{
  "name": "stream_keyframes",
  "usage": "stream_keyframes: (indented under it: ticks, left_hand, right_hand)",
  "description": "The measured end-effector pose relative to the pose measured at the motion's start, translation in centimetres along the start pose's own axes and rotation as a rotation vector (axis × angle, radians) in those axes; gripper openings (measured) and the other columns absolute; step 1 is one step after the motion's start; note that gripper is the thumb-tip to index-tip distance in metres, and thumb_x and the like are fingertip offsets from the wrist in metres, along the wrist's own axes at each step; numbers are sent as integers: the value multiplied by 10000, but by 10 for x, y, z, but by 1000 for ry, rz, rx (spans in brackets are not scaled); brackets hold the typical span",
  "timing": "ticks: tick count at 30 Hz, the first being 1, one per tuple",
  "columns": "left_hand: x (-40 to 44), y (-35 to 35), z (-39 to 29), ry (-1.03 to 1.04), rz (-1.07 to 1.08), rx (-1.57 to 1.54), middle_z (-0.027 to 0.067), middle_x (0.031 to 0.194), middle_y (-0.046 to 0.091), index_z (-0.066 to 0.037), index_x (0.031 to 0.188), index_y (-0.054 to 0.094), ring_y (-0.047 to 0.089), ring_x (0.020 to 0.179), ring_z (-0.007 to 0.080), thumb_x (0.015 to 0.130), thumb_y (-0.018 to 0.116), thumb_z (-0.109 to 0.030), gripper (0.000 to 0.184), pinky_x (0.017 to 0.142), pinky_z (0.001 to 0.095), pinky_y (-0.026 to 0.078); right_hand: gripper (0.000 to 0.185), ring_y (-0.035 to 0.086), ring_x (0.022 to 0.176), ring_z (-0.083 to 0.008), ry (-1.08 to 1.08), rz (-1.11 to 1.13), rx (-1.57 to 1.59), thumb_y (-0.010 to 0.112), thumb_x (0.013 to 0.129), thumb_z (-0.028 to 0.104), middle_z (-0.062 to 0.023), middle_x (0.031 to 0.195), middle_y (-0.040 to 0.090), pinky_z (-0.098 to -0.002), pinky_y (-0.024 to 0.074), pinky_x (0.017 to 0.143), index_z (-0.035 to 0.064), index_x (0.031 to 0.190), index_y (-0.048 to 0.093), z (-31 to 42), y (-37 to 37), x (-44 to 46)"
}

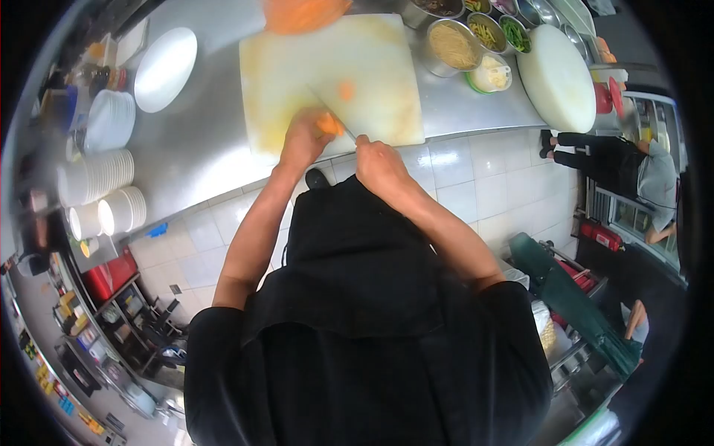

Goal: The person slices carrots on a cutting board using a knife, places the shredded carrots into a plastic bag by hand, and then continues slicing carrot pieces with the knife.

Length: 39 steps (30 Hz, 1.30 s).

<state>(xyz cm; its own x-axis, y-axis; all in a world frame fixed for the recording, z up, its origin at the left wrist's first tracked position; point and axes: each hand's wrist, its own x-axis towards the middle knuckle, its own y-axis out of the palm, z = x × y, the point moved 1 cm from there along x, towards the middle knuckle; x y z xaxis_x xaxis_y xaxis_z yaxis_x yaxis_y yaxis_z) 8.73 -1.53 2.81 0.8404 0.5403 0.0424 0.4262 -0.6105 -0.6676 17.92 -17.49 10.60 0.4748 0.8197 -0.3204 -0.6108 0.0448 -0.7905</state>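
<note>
My left hand (303, 140) is closed on a short orange piece of carrot (329, 124) near the front edge of a white cutting board (279, 67). In my right hand (381, 165) is the handle of a knife (344, 128), its blade slanting up and left over the board, right beside the carrot. Farther back on the board lies a loose orange slice (346, 91). An orange plastic bag (306, 13) rests at the board's far edge; its contents are unclear.
Metal containers of cut food, including pale shreds (451, 46) and green pieces (515, 35), stand right of the board. A thick round white block (556, 80) is beyond. Leftward are an oval plate (166, 70) and stacked bowls (97, 177). Another person (654, 175) stands at far right.
</note>
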Motion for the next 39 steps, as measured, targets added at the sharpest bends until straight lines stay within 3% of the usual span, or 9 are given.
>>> stream_keyframes:
  ticks: [4,7,10,15,27,39]
  left_hand:
    - [-14,10,7,-41,-104,25,138,1123,632,-36,1152,634,619,973,297,752,765,-66,422,796,361,523]
    - [-11,4,4,88,-136,42,138,1055,646,-59,1132,644,615,944,306,758,750,-53,389,789,374,514]
    - [-5,-4,2,114,-188,-52,144,939,639,-64,1058,668,604,894,319,777,719,-46,286,778,389,499]
    - [6,5,9,198,-99,76,139,795,592,-34,844,664,569,807,338,787,662,-24,57,715,419,467]
    - [-2,7,6,333,-205,144,133,801,585,-30,820,651,544,774,346,772,635,6,62,697,433,443]
    - [-8,8,6,300,-245,107,128,801,589,-34,845,669,553,782,337,778,642,11,85,715,420,450]
  right_hand:
    - [151,651,747,-470,17,17,-57,504,793,-16,-308,737,631,-532,522,694,-90,919,545,-1,1,-2]
    - [146,650,736,-471,-10,-24,-67,517,772,-33,-303,725,630,-529,525,679,-86,906,542,-5,5,-1]
    - [139,651,733,-469,-26,-10,-72,529,769,-26,-306,726,629,-525,527,670,-84,895,541,-5,-2,-2]
    - [126,653,725,-463,-50,-32,-104,503,791,-11,-308,725,630,-520,526,660,-85,884,545,9,-1,-9]
    - [118,648,716,-467,-69,-51,-84,472,803,-24,-319,728,624,-528,519,657,-91,858,552,12,-1,-11]
    - [113,655,732,-461,-44,-49,-79,502,784,-19,-310,737,632,-522,524,674,-92,853,554,16,8,-3]
